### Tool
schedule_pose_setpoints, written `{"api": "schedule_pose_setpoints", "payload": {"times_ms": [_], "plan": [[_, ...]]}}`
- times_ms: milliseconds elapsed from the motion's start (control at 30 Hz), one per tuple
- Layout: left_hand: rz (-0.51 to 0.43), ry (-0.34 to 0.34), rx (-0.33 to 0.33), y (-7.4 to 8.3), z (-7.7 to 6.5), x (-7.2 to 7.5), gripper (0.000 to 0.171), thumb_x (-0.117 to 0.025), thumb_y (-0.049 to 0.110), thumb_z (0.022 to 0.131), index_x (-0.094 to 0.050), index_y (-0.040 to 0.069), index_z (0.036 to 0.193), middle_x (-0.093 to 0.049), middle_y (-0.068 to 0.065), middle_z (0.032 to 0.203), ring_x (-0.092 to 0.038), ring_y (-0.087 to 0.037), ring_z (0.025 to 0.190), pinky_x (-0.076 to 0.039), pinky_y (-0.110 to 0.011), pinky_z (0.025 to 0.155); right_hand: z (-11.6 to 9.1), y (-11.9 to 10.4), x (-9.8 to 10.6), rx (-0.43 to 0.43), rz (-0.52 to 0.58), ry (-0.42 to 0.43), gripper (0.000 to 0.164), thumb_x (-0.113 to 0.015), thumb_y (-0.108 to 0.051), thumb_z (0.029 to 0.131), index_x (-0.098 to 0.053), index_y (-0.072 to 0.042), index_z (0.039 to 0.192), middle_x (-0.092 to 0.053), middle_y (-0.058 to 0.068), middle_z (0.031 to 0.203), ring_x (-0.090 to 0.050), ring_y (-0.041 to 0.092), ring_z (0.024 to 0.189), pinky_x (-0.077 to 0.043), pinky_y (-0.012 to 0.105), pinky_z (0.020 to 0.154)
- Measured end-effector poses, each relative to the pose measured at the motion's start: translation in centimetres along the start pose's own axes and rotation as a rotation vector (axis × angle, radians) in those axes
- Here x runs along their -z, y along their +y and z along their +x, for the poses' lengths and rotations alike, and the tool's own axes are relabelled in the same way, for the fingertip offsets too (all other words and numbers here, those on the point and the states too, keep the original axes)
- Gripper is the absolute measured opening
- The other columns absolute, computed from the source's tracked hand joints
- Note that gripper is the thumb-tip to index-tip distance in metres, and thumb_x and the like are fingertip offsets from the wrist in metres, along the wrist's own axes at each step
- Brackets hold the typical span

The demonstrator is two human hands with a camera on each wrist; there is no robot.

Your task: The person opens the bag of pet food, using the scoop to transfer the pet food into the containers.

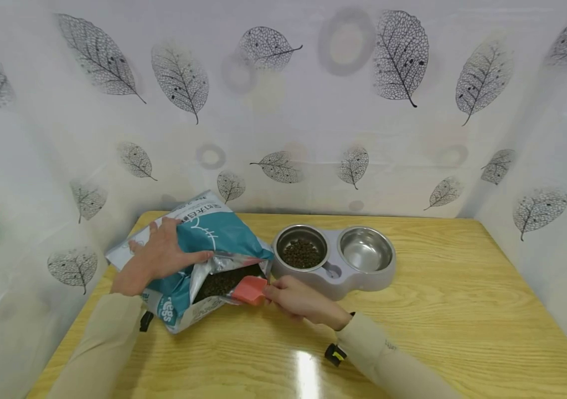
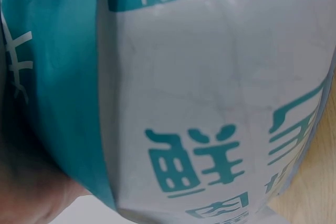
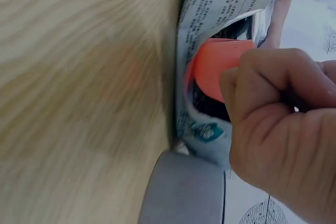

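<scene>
Leaf-print sheeting [image 1: 283, 111] backs a wooden table [image 1: 463, 288]; teal-and-white kibble bag [image 1: 228, 227] lies near its back left corner, mouth open. Left hand [image 1: 161, 257] rests on it, fingers spread; right hand [image 1: 303, 299] has fingers curled around the red scoop [image 1: 251, 290] at the mouth. Bag likely heavy, soft, slick, best steadied by its rim; scoop looks light, stiff, best gripped behind the blade.

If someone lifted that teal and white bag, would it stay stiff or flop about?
The bag would probably flop, since its wall creases and folds. It may feel weighty, as dark pellets show inside. Those could spill if it tips, because its mouth gapes open.
</scene>
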State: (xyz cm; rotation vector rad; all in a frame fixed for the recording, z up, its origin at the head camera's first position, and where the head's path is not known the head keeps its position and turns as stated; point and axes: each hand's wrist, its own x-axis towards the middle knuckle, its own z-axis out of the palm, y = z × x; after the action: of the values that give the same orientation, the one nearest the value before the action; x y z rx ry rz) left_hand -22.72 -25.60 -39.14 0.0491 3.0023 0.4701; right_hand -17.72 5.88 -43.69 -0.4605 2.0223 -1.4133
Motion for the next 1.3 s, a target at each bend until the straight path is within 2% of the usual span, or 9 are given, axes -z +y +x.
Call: {"api": "schedule_pose_setpoints", "payload": {"times_ms": [133, 333, 433, 533, 633, 767, 1000, 1300], "plan": [[-0.001, -0.001, -0.004, 0.2, -0.1, 0.2, 0.129, -0.048, 0.091, 0.061, -0.015, 0.001, 0.146, -0.023, -0.029, 0.146, -0.007, -0.054, 0.137, -0.001, -0.088, 0.082, 1.2, -0.8, -0.8, 0.004, 0.011, 0.023, 0.04, -0.044, -0.024, 0.1, -0.064, 0.01, 0.092, -0.03, -0.005, 0.043, -0.022, 0.007, 0.032, -0.022, 0.024, 0.032], [0.005, -0.015, 0.005, 0.3, -0.2, 0.3, 0.129, -0.047, 0.092, 0.061, -0.014, 0.001, 0.147, -0.021, -0.029, 0.147, -0.006, -0.055, 0.137, 0.0, -0.088, 0.083, 2.8, -1.1, -2.0, -0.042, 0.126, 0.028, 0.042, -0.043, -0.024, 0.101, -0.061, 0.013, 0.095, -0.029, -0.007, 0.045, -0.02, 0.006, 0.032, -0.022, 0.023, 0.031], [0.011, -0.015, 0.011, 0.1, -0.1, 0.4, 0.13, -0.047, 0.092, 0.06, -0.014, 0.0, 0.147, -0.021, -0.03, 0.147, -0.005, -0.056, 0.137, 0.0, -0.088, 0.083, 3.2, -1.0, -2.3, -0.064, 0.154, 0.032, 0.041, -0.043, -0.025, 0.101, -0.061, 0.011, 0.094, -0.033, -0.006, 0.048, -0.021, 0.007, 0.034, -0.022, 0.023, 0.032], [0.009, -0.006, 0.005, -0.1, -0.1, 0.4, 0.129, -0.048, 0.091, 0.061, -0.014, 0.0, 0.147, -0.022, -0.03, 0.147, -0.006, -0.056, 0.137, 0.0, -0.088, 0.082, 3.3, -0.5, -2.5, -0.066, 0.137, 0.032, 0.04, -0.043, -0.028, 0.101, -0.061, 0.005, 0.09, -0.035, -0.005, 0.05, -0.024, 0.007, 0.036, -0.022, 0.023, 0.034], [0.001, 0.005, -0.004, -0.1, 0.0, 0.3, 0.127, -0.05, 0.09, 0.062, -0.015, 0.001, 0.146, -0.023, -0.029, 0.146, -0.007, -0.055, 0.137, 0.0, -0.088, 0.082, 3.0, 0.1, -2.4, -0.056, 0.135, 0.014, 0.041, -0.043, -0.031, 0.102, -0.059, 0.006, 0.091, -0.036, -0.004, 0.05, -0.027, 0.007, 0.038, -0.023, 0.022, 0.035], [-0.011, 0.001, -0.008, 0.1, 0.0, 0.2, 0.127, -0.051, 0.089, 0.062, -0.015, 0.001, 0.147, -0.023, -0.029, 0.147, -0.006, -0.055, 0.137, 0.0, -0.088, 0.082, 2.2, 0.9, -1.9, -0.059, 0.184, -0.026, 0.043, -0.041, -0.031, 0.102, -0.056, 0.008, 0.095, -0.039, -0.002, 0.052, -0.03, 0.008, 0.041, -0.023, 0.023, 0.036], [-0.007, 0.0, -0.006, 0.2, -0.2, 0.3, 0.126, -0.051, 0.088, 0.063, -0.015, 0.001, 0.146, -0.022, -0.029, 0.147, -0.005, -0.056, 0.138, -0.001, -0.088, 0.083, 0.8, 1.7, -0.9, -0.07, 0.264, -0.052, 0.032, -0.041, -0.028, 0.102, -0.055, 0.001, 0.099, -0.046, -0.001, 0.06, -0.031, 0.008, 0.042, -0.024, 0.023, 0.037], [-0.002, -0.01, -0.006, 0.3, -0.2, 0.2, 0.129, -0.049, 0.09, 0.061, -0.014, 0.001, 0.147, -0.022, -0.03, 0.147, -0.006, -0.056, 0.137, -0.001, -0.088, 0.082, -0.7, 1.7, 0.1, -0.006, 0.24, -0.077, 0.043, -0.04, -0.031, 0.102, -0.053, 0.01, 0.103, -0.044, -0.002, 0.061, -0.035, 0.007, 0.048, -0.029, 0.02, 0.04]]}}
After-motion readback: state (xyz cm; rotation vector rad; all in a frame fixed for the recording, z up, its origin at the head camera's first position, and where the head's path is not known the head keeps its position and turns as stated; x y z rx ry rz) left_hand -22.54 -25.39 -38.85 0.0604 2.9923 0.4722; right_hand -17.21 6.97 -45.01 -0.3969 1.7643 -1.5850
